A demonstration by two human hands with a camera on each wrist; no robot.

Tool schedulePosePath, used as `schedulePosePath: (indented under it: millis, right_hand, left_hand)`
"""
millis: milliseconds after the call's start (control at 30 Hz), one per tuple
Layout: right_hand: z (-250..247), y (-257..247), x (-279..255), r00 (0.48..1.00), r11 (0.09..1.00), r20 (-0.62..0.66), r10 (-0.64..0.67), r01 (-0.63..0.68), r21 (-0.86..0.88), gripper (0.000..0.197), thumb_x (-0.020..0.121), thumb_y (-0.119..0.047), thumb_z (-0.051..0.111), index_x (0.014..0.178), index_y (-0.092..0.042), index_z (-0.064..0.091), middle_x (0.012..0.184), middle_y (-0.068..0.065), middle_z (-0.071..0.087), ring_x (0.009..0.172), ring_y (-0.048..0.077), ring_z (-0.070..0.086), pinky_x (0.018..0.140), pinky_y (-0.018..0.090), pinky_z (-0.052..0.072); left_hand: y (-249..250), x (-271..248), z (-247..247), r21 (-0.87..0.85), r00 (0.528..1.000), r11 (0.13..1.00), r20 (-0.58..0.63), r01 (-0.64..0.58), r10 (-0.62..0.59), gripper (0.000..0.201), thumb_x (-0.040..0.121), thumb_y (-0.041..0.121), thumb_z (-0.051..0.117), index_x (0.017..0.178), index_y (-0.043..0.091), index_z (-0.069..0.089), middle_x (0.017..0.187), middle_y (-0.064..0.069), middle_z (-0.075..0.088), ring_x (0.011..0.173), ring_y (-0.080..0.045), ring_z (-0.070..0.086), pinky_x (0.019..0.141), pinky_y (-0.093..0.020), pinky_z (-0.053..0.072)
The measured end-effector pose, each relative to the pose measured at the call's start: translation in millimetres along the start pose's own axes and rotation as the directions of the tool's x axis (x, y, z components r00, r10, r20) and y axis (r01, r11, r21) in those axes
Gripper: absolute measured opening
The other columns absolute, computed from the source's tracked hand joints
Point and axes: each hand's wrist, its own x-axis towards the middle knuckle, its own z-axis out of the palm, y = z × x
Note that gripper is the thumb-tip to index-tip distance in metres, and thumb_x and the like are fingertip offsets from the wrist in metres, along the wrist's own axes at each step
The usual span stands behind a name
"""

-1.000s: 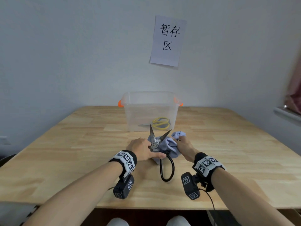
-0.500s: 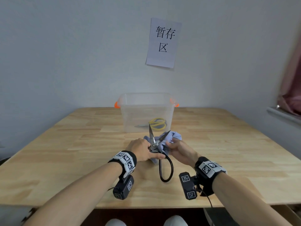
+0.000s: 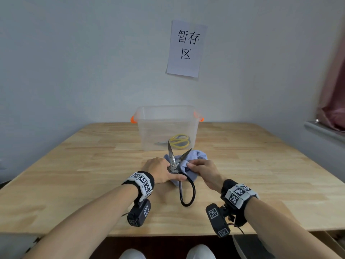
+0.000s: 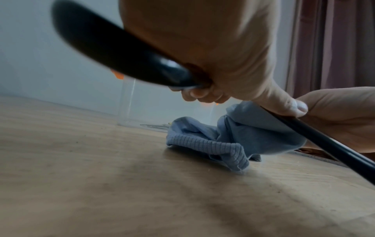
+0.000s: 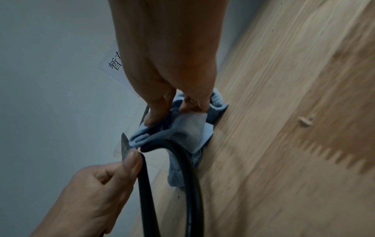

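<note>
Black-handled scissors (image 3: 172, 161) stand over the wooden table (image 3: 74, 174) with steel blades spread and pointing away from me. My left hand (image 3: 158, 171) grips them near the pivot, thumb along one black handle loop (image 4: 125, 52). The other loop (image 3: 186, 195) hangs toward me. My right hand (image 3: 202, 170) pinches a crumpled light-blue cloth (image 3: 196, 156) against the right blade near the pivot. In the right wrist view the fingers (image 5: 158, 112) press the cloth (image 5: 182, 128) beside the loop (image 5: 182, 176). Part of the cloth (image 4: 213, 141) lies on the table.
A clear plastic bin (image 3: 167, 126) with orange latches stands behind the scissors; a second pair of scissors with yellow handles (image 3: 180, 141) lies in it. A paper sign (image 3: 185, 49) hangs on the wall. A pink curtain (image 3: 334, 90) and a sill are at the right.
My right hand has slid with the cloth from the far right of the blade toward the pivot. The left hand and scissors have stayed nearly still.
</note>
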Motion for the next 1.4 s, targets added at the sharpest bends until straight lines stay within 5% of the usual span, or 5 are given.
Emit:
schedulePosePath:
  millis: [200,467,667,867,1400]
  right_hand:
    - [-2.5,4.0,-0.5,0.996,0.965,0.085,0.037,-0.014,-0.261,0.018,0.087,-0.012,0.075,0.097,0.003,0.072,0.091,0.011,0.069,0.087,0.018,0.061,0.085,0.032,0.050]
    - [2.8,-10.9,-3.8,0.999,0.997,0.048,-0.020,0.024,-0.080,0.024,0.098,-0.019,0.060,0.077,-0.008,0.060,0.071,0.004,0.056,0.069,0.016,0.052,0.064,0.023,0.043]
    - [20.4,-10.3,-8.4,0.980,0.983,0.177,0.087,-0.113,0.144,0.028,0.102,-0.020,0.054,0.090,0.005,0.062,0.091,0.018,0.068,0.087,0.027,0.066,0.084,0.035,0.057]
    - [23.8,-3.7,-7.1,0.981,0.998,0.182,0.060,-0.053,-0.044,0.031,0.095,-0.020,0.066,0.106,0.009,0.064,0.105,0.023,0.071,0.096,0.032,0.070,0.091,0.044,0.057]
    - [17.8,4.9,-2.7,0.987,0.979,0.146,0.061,-0.030,-0.201,0.042,0.096,-0.033,0.063,0.094,0.008,0.069,0.078,0.008,0.068,0.071,0.016,0.066,0.067,0.025,0.054]
  left_hand:
    - [2.2,-2.1,1.5,0.002,1.000,1.000,0.005,-0.005,0.005,0.075,0.055,0.092,0.060,0.056,0.020,0.038,0.057,0.005,0.044,0.054,-0.014,0.045,0.052,-0.031,0.031]
    - [4.7,-1.3,0.9,0.014,1.000,1.000,0.013,0.006,-0.006,0.074,0.055,0.094,0.055,0.059,0.021,0.047,0.064,0.004,0.054,0.061,-0.014,0.052,0.056,-0.030,0.038]
    - [8.5,3.4,8.0,-0.009,0.999,1.000,0.035,0.006,-0.006,0.085,0.048,0.099,0.052,0.081,0.022,0.069,0.083,0.001,0.066,0.078,-0.016,0.062,0.070,-0.031,0.052]
    - [7.2,2.3,9.0,-0.013,0.999,1.000,0.037,0.006,-0.006,0.080,0.049,0.097,0.054,0.081,0.025,0.066,0.080,0.003,0.063,0.078,-0.017,0.059,0.068,-0.030,0.047]
    - [14.5,4.1,8.1,0.056,0.997,0.998,0.064,-0.042,0.038,0.069,0.058,0.094,0.053,0.069,0.026,0.058,0.075,0.002,0.062,0.068,-0.013,0.056,0.059,-0.027,0.040]
